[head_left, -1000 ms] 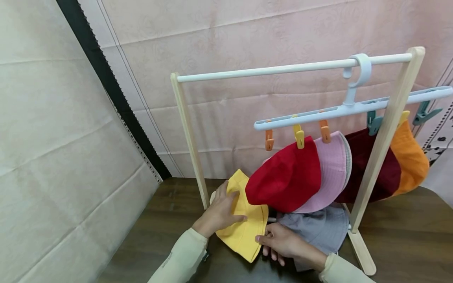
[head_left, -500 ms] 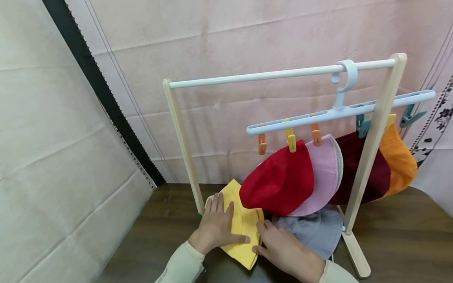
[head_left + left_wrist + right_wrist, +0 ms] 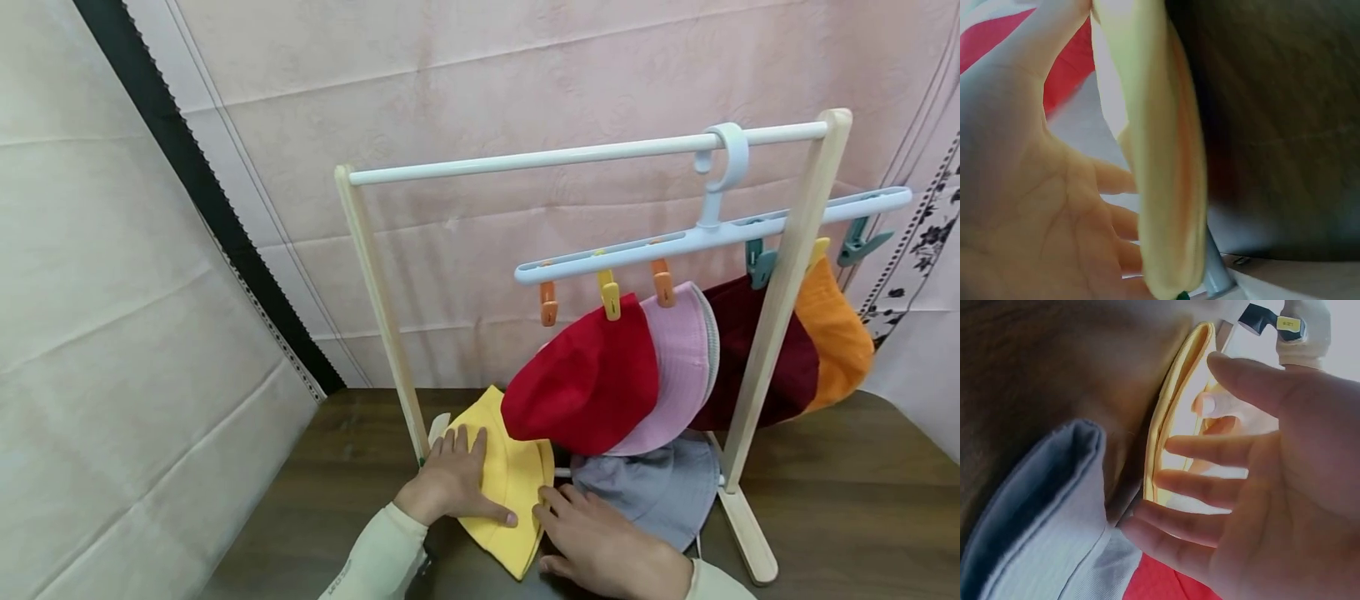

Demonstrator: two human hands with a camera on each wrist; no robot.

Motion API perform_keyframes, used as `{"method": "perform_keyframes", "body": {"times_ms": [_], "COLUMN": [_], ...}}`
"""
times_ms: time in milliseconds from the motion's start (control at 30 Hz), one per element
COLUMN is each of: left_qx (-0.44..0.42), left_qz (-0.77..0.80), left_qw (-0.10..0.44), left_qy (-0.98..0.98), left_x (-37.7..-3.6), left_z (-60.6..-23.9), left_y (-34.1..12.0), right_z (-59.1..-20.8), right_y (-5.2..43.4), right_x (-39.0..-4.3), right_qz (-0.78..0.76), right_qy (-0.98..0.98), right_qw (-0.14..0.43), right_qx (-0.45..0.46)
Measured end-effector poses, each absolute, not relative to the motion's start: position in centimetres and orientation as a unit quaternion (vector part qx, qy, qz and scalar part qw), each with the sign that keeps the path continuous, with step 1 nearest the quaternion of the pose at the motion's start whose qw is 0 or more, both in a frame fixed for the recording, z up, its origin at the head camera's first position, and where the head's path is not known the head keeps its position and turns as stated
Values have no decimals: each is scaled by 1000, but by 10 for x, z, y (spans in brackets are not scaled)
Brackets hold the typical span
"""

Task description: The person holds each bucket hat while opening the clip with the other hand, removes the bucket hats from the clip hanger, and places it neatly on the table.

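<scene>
Lying flat on the dark wooden table (image 3: 847, 492), the folded yellow hat (image 3: 506, 492) sits at the foot of the rack's left post (image 3: 378, 312), partly under the red hat (image 3: 585, 383). The left hand (image 3: 450, 483) presses down on the yellow hat's left half with fingers straight and spread, thumb stretched toward its right edge; nothing is gripped. The left wrist view shows that palm open against the yellow fabric (image 3: 1160, 162). The right hand (image 3: 600, 546) rests just beside the yellow hat's right edge, fingers relaxed and loosely extended, tips touching or almost touching the brim; from the right wrist view the fingers (image 3: 1210, 487) are apart and hold nothing, with the yellow edge (image 3: 1175, 406) and the grey hat (image 3: 1041, 512) close by. The grey hat (image 3: 652, 492) lies on the table to the right of the yellow one, under the hanging hats. Above, a pale blue clip hanger (image 3: 712, 233) hooks over the white rail (image 3: 562, 154), and its pegs hold the red hat, a pink hat (image 3: 678, 358), a maroon hat (image 3: 765, 358) and an orange hat (image 3: 836, 342)
</scene>
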State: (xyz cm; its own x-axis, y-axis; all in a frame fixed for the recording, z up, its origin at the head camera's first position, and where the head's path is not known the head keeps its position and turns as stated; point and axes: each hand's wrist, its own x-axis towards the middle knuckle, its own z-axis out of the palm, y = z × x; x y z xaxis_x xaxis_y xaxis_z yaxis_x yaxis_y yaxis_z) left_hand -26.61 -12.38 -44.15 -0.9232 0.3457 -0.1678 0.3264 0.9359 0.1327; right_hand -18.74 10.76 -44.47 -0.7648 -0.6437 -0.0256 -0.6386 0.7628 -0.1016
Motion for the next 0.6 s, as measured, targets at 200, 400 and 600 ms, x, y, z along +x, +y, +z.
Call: {"method": "perform_keyframes", "body": {"times_ms": [200,400,600], "left_qx": [176,188,194], "left_qz": [61,77,113], "left_qw": [130,148,143], "left_qy": [974,968,964], "left_x": [-272,-277,-283], "left_z": [-445,-448,-453], "left_y": [-131,-137,-136], "right_z": [-447,-450,-448], "right_y": [107,106,115], "right_x": [-189,-191,-191], "right_qz": [-28,-30,-46], "right_qy": [939,936,930], "right_qw": [76,123,83], "right_qx": [-335,-330,-355]}}
